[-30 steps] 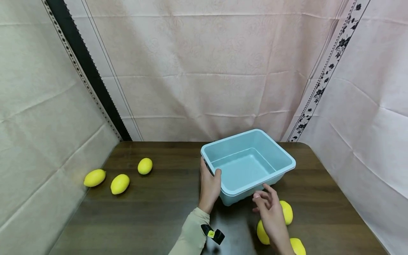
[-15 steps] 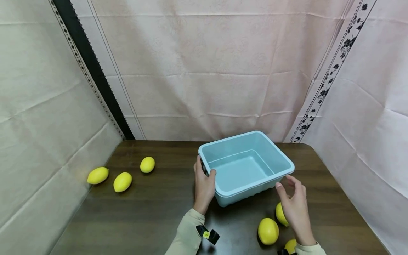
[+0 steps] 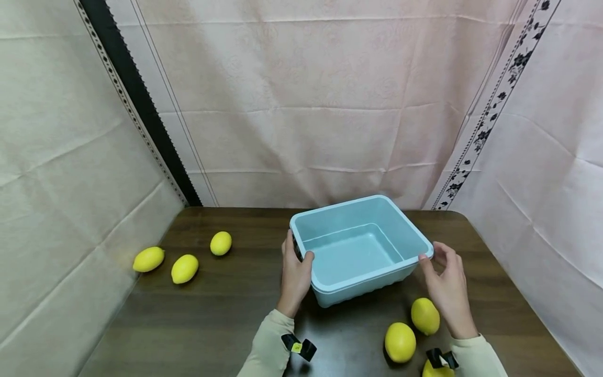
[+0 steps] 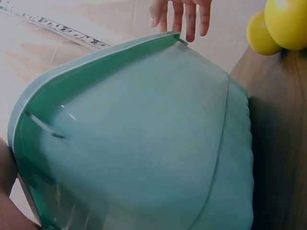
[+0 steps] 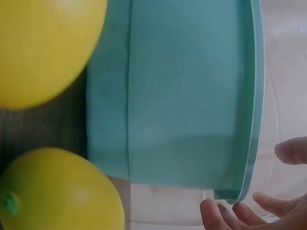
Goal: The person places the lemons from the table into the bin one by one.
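A light blue rectangular plastic bin (image 3: 363, 248) with a rolled rim sits at the middle of the table, turned at an angle, with nothing inside. My left hand (image 3: 296, 275) grips its left side, thumb at the rim and fingers outside the wall. At the right front corner, my right hand (image 3: 447, 285) has its fingers loosely bent around the rim. In the right wrist view those fingers (image 5: 244, 213) are at the corner, while the thumb stands apart from the rim. Near the right wrist lie three yellow lemons, one (image 3: 425, 316) below the palm, another (image 3: 400, 342) in front, the third (image 3: 435, 370) partly hidden by the wrist strap.
Three more lemons lie at the table's left: one (image 3: 148, 259) by the edge, one (image 3: 185, 269) beside it, one (image 3: 221, 243) farther back. Pale cloth (image 3: 301, 104) hangs behind the dark wooden table (image 3: 212, 324) and along both sides.
My right hand has moved up and right from the bin's front wall to its right corner, uncovering lemons. The left hand keeps its grip; bin and hand sit slightly farther left in view.
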The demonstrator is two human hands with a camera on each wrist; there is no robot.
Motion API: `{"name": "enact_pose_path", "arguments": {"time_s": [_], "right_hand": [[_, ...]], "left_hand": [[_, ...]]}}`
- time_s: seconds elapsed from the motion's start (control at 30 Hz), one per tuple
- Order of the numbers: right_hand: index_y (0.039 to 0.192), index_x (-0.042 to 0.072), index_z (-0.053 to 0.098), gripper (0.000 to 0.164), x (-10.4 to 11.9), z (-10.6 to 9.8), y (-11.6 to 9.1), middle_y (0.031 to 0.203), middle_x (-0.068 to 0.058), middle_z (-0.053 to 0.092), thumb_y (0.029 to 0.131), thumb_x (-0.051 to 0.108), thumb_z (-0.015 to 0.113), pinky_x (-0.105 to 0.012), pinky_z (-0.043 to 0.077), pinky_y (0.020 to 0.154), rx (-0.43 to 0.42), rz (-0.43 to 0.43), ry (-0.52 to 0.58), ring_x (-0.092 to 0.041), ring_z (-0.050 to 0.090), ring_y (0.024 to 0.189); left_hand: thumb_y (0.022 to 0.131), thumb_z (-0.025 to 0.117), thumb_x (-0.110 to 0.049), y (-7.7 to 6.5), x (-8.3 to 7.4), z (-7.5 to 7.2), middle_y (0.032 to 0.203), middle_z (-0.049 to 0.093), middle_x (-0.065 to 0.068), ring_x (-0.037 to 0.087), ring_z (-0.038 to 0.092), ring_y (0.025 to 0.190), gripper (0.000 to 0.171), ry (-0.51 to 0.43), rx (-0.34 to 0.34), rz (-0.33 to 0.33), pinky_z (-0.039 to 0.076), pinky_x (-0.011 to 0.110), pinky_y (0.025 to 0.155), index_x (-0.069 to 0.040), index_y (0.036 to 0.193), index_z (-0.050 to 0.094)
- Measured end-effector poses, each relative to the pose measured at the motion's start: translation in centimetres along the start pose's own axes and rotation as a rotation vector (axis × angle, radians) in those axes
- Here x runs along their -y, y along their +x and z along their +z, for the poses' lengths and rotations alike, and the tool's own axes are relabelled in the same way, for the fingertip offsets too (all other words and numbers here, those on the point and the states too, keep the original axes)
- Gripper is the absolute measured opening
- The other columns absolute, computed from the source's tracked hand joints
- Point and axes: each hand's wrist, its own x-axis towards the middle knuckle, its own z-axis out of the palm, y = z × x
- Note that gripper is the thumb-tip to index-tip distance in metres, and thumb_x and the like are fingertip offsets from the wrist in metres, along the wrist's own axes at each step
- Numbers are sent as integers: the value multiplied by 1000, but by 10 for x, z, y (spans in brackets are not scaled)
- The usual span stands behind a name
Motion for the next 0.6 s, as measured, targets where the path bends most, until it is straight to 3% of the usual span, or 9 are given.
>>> {"name": "enact_pose_path", "arguments": {"time_s": [0.1,0.17,0.33,0.4,0.5,0.6], "right_hand": [[154,-5,40,57,-1,-3,5,147,-30,43,111,29,55,-49,47,101,1,-27,-3,-47,52,131],[153,-4,43,55,-2,-4,10,146,-29,47,111,29,55,-38,49,99,-2,-42,-20,-45,55,127],[149,-4,48,50,-2,-5,22,140,-27,55,111,28,55,-30,49,93,-3,-71,-41,-42,60,118],[148,-5,50,48,-3,-6,26,137,-28,57,111,26,55,-43,50,94,9,-93,-50,-43,61,116],[146,-4,52,46,-4,-7,32,133,-28,60,111,25,55,-32,52,87,29,-134,-86,-42,65,112],[146,-3,52,46,-4,-8,39,131,-28,63,110,26,56,-32,52,81,57,-155,-101,-42,66,108]], "left_hand": [[100,55,-6,0,0,-2,172,21,15,32,34,152,80,17,9,10,39,53,114,-9,170,15],[100,54,-6,1,0,-4,172,20,16,33,33,152,80,24,20,17,40,54,112,-9,170,14],[102,54,-6,0,1,-11,172,19,17,35,28,155,80,43,56,27,38,56,112,-9,170,13],[102,55,-7,1,1,-13,172,20,17,35,27,155,80,56,63,25,37,56,113,-9,170,13],[101,55,-6,2,1,-16,171,21,18,36,28,155,80,70,68,24,36,57,113,-7,169,14],[101,54,-6,3,-1,-19,170,23,18,36,28,155,79,76,74,24,37,57,113,-7,169,14]]}}
